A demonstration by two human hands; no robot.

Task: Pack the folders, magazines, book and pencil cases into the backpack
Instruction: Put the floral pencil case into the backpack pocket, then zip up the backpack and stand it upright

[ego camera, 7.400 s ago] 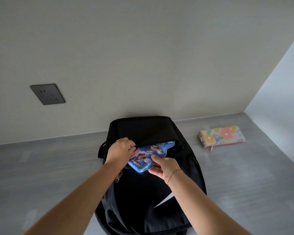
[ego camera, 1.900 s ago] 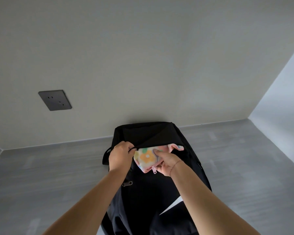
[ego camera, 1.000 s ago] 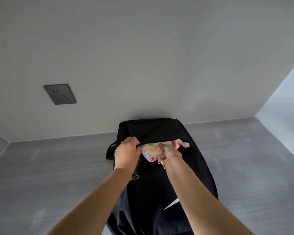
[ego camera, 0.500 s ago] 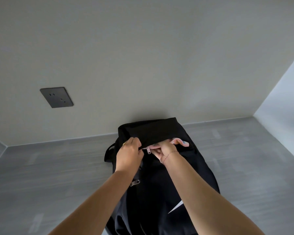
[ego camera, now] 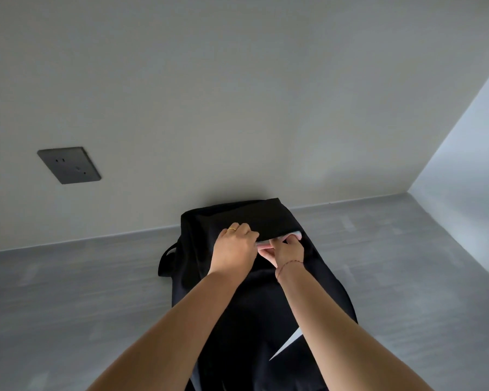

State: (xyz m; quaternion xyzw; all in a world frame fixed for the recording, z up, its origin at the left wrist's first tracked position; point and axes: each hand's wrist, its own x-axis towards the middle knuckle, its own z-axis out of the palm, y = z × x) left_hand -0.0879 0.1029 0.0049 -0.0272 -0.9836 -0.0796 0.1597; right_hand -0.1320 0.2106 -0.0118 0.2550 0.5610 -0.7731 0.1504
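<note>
both hands (ego camera: 261, 248) at backpack (ego camera: 254, 300) opening edge, pencil case (ego camera: 295, 235) seemingly almost inside

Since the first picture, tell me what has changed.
The floral case left the floor and is nearly all inside the backpack, only a pale corner showing. The blue case is out of sight. The right hand pushes it in. The left hand still holds the pocket's edge; backpack and socket unmoved.

Black backpack (ego camera: 254, 320) with white mark, pink pencil case (ego camera: 295, 235), grey surface (ego camera: 68, 292).
</note>
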